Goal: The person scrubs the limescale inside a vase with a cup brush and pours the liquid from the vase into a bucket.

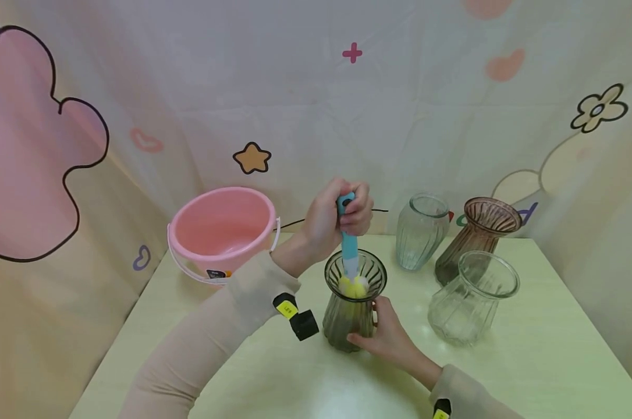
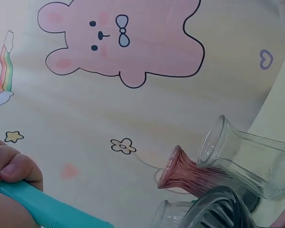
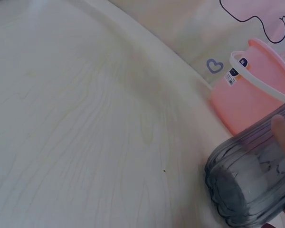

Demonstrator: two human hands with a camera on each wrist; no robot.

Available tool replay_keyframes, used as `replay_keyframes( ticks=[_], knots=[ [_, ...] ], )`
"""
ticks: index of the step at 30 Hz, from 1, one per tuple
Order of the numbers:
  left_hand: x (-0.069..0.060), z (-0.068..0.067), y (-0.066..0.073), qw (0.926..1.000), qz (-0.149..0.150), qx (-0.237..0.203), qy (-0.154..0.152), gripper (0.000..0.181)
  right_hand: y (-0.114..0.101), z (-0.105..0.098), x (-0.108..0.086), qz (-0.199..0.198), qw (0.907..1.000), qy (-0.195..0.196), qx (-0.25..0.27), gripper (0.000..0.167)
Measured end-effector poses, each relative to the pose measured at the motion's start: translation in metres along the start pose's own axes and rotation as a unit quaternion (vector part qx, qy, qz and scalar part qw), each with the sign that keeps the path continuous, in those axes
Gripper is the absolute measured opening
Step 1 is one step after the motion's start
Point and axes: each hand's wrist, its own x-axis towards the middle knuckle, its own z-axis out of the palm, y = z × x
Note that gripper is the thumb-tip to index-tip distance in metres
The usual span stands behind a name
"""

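My left hand (image 1: 339,218) grips the blue handle of a bottle brush (image 1: 350,247) from above. The brush's yellow and white head sits inside the flared mouth of a dark grey ribbed glass vase (image 1: 337,320). In the left wrist view the fingers (image 2: 19,166) wrap the teal handle. My right hand (image 1: 391,337) holds the grey vase around its lower right side, thumb across the front. The right wrist view shows the vase's base, tilted in that picture, and part of the hand; the rest is cut off by the frame edge.
A pink bucket (image 1: 222,224) with a white handle stands at the back left. To the right are a pale clear vase (image 1: 421,238), a brownish-pink flared vase (image 1: 460,247) and a clear wide-mouthed vase (image 1: 460,314). A printed curtain (image 1: 305,87) hangs behind the table.
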Motion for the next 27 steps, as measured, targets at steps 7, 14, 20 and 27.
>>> replay_keyframes(
  ticks=[7,14,20,27],
  knots=[
    [-0.001,-0.002,-0.002,1.0,0.004,0.001,-0.002,0.029,0.012,-0.014,0.003,0.01,0.9949,-0.089,0.046,0.079],
    [-0.003,0.001,-0.003,0.9999,0.006,-0.008,-0.002,0.03,0.028,-0.027,0.017,0.008,0.9723,-0.204,0.114,0.095],
    [-0.007,0.0,-0.008,0.9996,0.016,-0.021,-0.007,0.03,0.032,-0.029,0.024,0.01,0.9635,-0.237,0.123,0.083],
    [-0.013,-0.005,-0.025,0.9995,0.02,-0.023,-0.001,0.032,0.033,-0.026,0.023,0.007,0.9684,-0.212,0.132,0.078]
  ],
)
